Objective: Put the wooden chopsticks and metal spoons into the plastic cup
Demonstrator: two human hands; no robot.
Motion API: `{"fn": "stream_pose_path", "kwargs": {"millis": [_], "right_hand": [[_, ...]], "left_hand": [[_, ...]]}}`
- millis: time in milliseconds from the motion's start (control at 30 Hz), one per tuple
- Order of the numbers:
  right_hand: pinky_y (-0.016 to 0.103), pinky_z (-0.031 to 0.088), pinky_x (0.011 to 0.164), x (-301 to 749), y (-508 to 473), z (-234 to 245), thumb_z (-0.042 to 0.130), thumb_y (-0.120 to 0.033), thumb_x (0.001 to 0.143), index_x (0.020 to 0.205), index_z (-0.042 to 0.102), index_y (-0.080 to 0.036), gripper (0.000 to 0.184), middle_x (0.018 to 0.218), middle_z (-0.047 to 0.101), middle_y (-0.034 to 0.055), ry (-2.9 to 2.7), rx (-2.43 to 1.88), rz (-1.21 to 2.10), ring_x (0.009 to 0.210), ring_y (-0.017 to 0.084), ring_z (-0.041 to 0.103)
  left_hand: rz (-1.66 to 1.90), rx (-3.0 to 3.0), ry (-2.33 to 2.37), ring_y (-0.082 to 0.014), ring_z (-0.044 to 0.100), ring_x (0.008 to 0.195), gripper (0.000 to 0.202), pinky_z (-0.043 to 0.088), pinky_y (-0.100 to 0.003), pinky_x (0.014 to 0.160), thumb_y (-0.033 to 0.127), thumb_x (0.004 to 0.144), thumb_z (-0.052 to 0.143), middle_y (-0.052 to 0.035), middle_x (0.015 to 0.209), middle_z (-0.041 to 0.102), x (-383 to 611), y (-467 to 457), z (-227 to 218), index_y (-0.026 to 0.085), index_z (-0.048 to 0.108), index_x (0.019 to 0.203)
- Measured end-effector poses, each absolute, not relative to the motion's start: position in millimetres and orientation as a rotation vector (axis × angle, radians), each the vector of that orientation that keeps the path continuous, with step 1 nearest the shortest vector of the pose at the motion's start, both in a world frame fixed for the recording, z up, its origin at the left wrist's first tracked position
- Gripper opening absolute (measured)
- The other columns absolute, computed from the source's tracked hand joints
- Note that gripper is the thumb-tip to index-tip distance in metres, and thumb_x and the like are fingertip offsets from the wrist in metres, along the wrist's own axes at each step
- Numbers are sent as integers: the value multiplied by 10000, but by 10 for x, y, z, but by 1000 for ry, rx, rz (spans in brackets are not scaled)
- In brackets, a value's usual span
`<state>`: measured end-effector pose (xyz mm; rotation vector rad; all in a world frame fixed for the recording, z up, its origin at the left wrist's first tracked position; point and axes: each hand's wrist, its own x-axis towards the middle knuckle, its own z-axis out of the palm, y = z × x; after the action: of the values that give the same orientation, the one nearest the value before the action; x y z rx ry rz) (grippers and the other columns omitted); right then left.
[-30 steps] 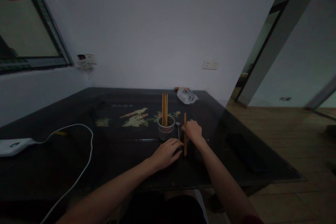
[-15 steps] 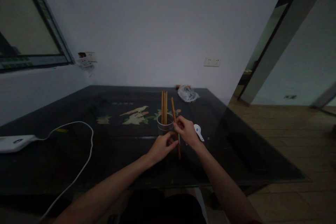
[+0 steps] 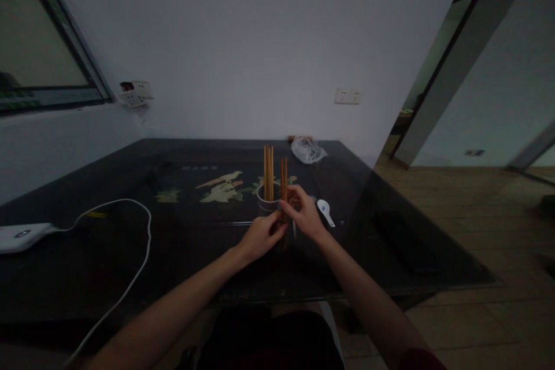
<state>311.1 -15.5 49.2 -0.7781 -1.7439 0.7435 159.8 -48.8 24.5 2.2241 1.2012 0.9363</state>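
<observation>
At the far left, a white device (image 3: 26, 237) is lying on the dark table (image 3: 195, 245), its white cable (image 3: 149, 234) looping toward the near edge. A bird picture (image 3: 223, 185) is decorating the tabletop. The left hand (image 3: 262, 236) is reaching in with thumb and fingers bent, leaving a small gap at the lower part of 2 chopsticks (image 3: 284, 176); I cannot tell whether it is gripping them. Just beyond it, a cup (image 3: 267, 207) is holding several upright chopsticks (image 3: 269, 170). The 2 chopsticks are standing nearly upright just right of the cup, and the right hand (image 3: 302, 213) is pinching them between thumb and curled fingers. Farther back, a clear plastic bag (image 3: 307, 151) is lying near the wall. A white spoon (image 3: 325, 211) is resting right of the right hand.
</observation>
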Motion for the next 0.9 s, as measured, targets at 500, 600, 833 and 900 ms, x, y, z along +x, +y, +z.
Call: {"fn": "stream_pose_path", "kwargs": {"millis": [500, 600, 833, 900], "right_hand": [[264, 484, 651, 3205, -196, 613, 631, -430, 777, 786, 608, -177, 255, 731, 619, 20, -1784, -716, 803, 687, 151, 595], [268, 486, 649, 3218, -179, 621, 634, -441, 774, 777, 609, -180, 262, 733, 624, 25, -1796, -705, 823, 692, 157, 601], [289, 510, 683, 3237, -187, 655, 654, -431, 763, 796, 623, -183, 252, 774, 655, 35, -1818, -701, 840, 721, 170, 625], [294, 515, 695, 3237, -192, 657, 667, -414, 758, 827, 635, -182, 244, 793, 667, 38, -1819, -707, 836, 726, 170, 632]], "left_hand": [[890, 2314, 1208, -157, 622, 697, 204, 452, -249, 669, 287, 874, 495, -32, 822, 672, 1541, -448, 251, 162, 593, 1002], [870, 2307, 1226, -163, 632, 722, 234, 457, -252, 685, 292, 874, 497, -34, 852, 683, 1537, -438, 245, 172, 586, 1055], [847, 2343, 1226, -159, 626, 706, 216, 437, -240, 657, 288, 876, 485, -26, 828, 679, 1526, -427, 232, 179, 596, 1026], [836, 2351, 1239, -154, 619, 684, 194, 423, -230, 627, 282, 872, 487, -23, 809, 673, 1529, -433, 238, 177, 597, 992]]}}
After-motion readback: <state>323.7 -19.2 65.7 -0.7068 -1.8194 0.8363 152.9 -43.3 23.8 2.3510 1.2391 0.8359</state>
